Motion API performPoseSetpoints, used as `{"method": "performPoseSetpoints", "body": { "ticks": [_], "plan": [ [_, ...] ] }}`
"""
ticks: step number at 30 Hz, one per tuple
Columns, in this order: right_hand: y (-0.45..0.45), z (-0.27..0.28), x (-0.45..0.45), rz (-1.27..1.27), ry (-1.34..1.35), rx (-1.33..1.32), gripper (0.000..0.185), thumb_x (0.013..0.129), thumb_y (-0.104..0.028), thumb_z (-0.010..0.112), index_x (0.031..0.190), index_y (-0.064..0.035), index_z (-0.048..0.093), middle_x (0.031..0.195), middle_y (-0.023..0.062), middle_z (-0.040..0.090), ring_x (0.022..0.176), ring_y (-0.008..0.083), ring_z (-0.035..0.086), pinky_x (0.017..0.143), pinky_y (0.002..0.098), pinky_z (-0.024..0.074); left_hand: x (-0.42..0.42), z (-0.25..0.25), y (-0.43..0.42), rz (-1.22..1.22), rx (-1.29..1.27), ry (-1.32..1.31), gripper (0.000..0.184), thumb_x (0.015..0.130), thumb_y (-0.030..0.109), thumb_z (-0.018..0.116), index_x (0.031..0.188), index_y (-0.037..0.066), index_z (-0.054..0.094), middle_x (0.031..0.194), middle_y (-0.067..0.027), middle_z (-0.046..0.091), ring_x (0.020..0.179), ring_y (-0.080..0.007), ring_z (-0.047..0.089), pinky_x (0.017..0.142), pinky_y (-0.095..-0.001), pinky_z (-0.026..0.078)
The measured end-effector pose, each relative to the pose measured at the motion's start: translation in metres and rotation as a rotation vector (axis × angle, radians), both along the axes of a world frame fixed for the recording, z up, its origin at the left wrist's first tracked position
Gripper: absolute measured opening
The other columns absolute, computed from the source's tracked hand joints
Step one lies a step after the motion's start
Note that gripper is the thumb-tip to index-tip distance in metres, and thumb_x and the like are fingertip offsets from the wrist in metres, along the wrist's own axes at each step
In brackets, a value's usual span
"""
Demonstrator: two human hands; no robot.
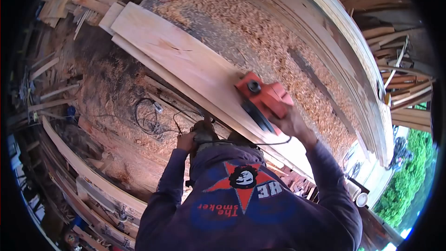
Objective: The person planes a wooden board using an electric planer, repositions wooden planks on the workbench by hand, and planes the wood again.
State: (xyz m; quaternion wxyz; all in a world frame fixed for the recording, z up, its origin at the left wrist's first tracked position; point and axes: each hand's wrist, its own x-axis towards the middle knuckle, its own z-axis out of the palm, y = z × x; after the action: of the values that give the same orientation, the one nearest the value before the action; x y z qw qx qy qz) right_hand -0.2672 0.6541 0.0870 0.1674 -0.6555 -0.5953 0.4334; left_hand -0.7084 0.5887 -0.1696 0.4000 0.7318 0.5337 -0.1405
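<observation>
My right hand (297, 128) is wrapped round the rear handle of a red electric planer (267, 95). The planer, with a black knob and a black belt cover, sits on a long pale plank (172, 49). Down by my waist, my left hand (187, 142) is closed at the black power cord (274, 143), which runs from the planer across my front. The fingers of that hand are partly hidden, but the cord appears to pass through them. Under the top plank lies another board (144, 58), sticking out along the near side.
Wood shavings (241, 14) cover the ground. A coil of cable (147, 116) lies at left. Stacked long boards (320, 28) curve along the right, and offcuts (95, 0) are heaped at upper left. A curved beam (88, 172) lies at lower left.
</observation>
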Motion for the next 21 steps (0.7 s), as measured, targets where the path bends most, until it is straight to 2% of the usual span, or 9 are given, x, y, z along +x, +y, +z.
{"method": "performPoseSetpoints", "body": {
  "ticks": [3,5,9,12,13,15,18,20,21],
  "plan": [
    [-0.111,0.009,0.065,-0.015,-0.114,-0.031,0.032,0.082,-0.021,0.076,0.104,-0.0009,0.066,0.089,0.0224,0.068,0.084,0.0414,0.070,0.074,0.0440,0.0555,0.074,0.048,0.004,-0.095,0.020,-0.089,0.042,0.079,0.017,0.066,0.121,0.016,0.069,0.099,-0.0174,0.075,0.099,-0.0370,0.071,0.100,-0.0599,0.044],
    [-0.171,0.023,0.093,-0.110,-0.105,-0.095,0.029,0.081,-0.018,0.077,0.101,-0.0008,0.065,0.084,0.0222,0.067,0.078,0.0435,0.069,0.069,0.0442,0.0554,0.117,0.064,-0.015,-0.165,0.022,-0.110,0.042,0.079,0.016,0.066,0.121,0.015,0.069,0.098,-0.0181,0.075,0.099,-0.0370,0.071,0.103,-0.0576,0.043],
    [-0.244,0.029,0.148,-0.083,-0.115,-0.166,0.028,0.080,-0.017,0.078,0.098,-0.0008,0.065,0.078,0.0231,0.067,0.076,0.0476,0.069,0.063,0.0460,0.0555,0.182,0.110,-0.059,-0.284,-0.035,-0.158,0.048,0.078,0.014,0.066,0.126,0.014,0.068,0.102,-0.0193,0.074,0.104,-0.0363,0.069,0.110,-0.0542,0.037],
    [-0.238,0.032,0.154,-0.050,-0.091,-0.161,0.030,0.080,-0.020,0.079,0.099,-0.0014,0.065,0.077,0.0247,0.067,0.074,0.0480,0.068,0.062,0.0487,0.0544,0.183,0.110,-0.103,-0.249,-0.011,-0.186,0.054,0.074,0.009,0.067,0.127,0.012,0.068,0.106,-0.0156,0.075,0.103,-0.0339,0.069,0.102,-0.0507,0.044],
    [-0.228,0.030,0.154,-0.019,-0.101,-0.138,0.031,0.080,-0.021,0.079,0.100,-0.0020,0.065,0.078,0.0249,0.067,0.074,0.0479,0.068,0.062,0.0493,0.0543,0.181,0.112,-0.111,-0.253,-0.021,-0.182,0.054,0.074,0.009,0.067,0.127,0.012,0.068,0.106,-0.0156,0.075,0.103,-0.0339,0.069,0.102,-0.0507,0.044],
    [-0.195,0.029,0.144,0.061,-0.105,-0.159,0.037,0.080,-0.025,0.079,0.108,-0.0033,0.066,0.080,0.0261,0.067,0.076,0.0464,0.068,0.066,0.0487,0.0553,0.173,0.116,-0.121,-0.065,-0.165,-0.176,0.056,0.073,0.007,0.065,0.129,0.013,0.067,0.108,-0.0138,0.076,0.104,-0.0335,0.069,0.102,-0.0501,0.044],
    [-0.132,0.027,0.105,0.077,0.013,-0.114,0.044,0.082,-0.025,0.078,0.117,-0.0019,0.065,0.086,0.0270,0.069,0.080,0.0427,0.070,0.072,0.0460,0.0567,0.166,0.119,-0.123,-0.030,-0.112,-0.172,0.057,0.073,0.007,0.064,0.129,0.013,0.067,0.108,-0.0125,0.076,0.104,-0.0324,0.070,0.100,-0.0505,0.045],
    [-0.096,0.007,0.065,0.041,0.215,0.061,0.049,0.082,-0.028,0.078,0.118,0.0007,0.064,0.096,0.0262,0.071,0.088,0.0409,0.071,0.080,0.0456,0.0568,0.164,0.114,-0.116,-0.077,-0.072,-0.162,0.057,0.073,0.008,0.064,0.130,0.012,0.066,0.109,-0.0124,0.076,0.104,-0.0318,0.070,0.099,-0.0507,0.045],
    [-0.090,-0.045,0.043,0.013,0.347,0.136,0.051,0.083,-0.032,0.077,0.118,0.0032,0.063,0.098,0.0254,0.071,0.090,0.0393,0.071,0.082,0.0461,0.0564,0.164,0.112,-0.110,-0.110,-0.039,-0.156,0.057,0.073,0.009,0.064,0.130,0.012,0.066,0.109,-0.0123,0.076,0.104,-0.0312,0.070,0.097,-0.0510,0.046]
  ]
}}
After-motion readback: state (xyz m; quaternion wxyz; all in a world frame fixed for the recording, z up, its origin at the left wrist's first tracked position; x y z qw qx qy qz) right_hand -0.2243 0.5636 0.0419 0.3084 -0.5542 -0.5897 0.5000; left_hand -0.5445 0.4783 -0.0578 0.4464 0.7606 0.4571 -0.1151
